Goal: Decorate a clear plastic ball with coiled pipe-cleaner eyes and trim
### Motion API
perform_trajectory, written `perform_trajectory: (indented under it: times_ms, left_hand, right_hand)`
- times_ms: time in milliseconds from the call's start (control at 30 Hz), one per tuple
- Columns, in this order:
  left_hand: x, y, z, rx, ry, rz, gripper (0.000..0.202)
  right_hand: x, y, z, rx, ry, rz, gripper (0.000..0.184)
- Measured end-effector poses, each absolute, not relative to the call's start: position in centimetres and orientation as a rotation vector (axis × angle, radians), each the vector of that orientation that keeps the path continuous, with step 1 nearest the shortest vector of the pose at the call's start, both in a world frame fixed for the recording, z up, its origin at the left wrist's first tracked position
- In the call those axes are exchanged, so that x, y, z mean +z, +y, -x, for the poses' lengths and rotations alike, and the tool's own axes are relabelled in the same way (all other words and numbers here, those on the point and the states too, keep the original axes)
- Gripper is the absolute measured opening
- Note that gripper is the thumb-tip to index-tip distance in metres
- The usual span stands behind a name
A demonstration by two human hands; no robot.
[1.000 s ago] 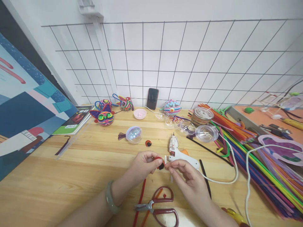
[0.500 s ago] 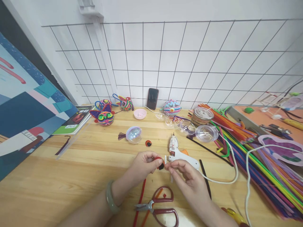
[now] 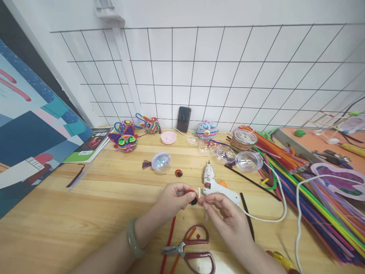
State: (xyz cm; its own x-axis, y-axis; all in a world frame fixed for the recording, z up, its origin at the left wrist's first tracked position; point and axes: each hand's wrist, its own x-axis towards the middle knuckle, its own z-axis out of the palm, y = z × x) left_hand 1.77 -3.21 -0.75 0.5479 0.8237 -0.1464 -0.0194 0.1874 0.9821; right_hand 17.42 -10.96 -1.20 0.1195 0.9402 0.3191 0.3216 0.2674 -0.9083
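My left hand [image 3: 179, 195] pinches a small red, orange and black coil of fuzzy pipe cleaner [image 3: 194, 200] between thumb and fingers. Right beside the coil, my right hand [image 3: 221, 211] has its thumb and fingertips pressed together; what they hold is too small to make out. A similar coiled disc [image 3: 178, 173] lies on the table beyond my hands. Just behind my right hand, a white glue gun [image 3: 209, 175] rests with its nozzle pointing away. Closer to me lie scissors with dark red handles [image 3: 185, 249], over red [image 3: 172, 228] and orange pipe cleaner strips.
A clear half-ball with a purple tassel [image 3: 161, 163] sits left of centre. Decorated balls [image 3: 127, 141], a pink bowl [image 3: 168, 137] and a phone [image 3: 184, 118] stand along the wall. Bundled pipe cleaners [image 3: 310, 205] and the white cord [image 3: 281, 213] occupy the right.
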Motion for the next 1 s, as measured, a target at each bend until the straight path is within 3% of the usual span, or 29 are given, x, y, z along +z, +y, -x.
perform_trajectory:
  times_ms: [600,1000]
  left_hand:
    - [-0.92,-3.19,-1.78,0.688,0.78,-1.229,0.038]
    - [-0.73,-3.27,-1.84,0.68,0.748,-1.226,0.04]
  right_hand:
    - [-0.98,-10.97,-17.27,0.728,-1.386,1.28,0.014]
    - [-0.95,-11.0,-17.24,0.705,-1.403,1.267,0.009]
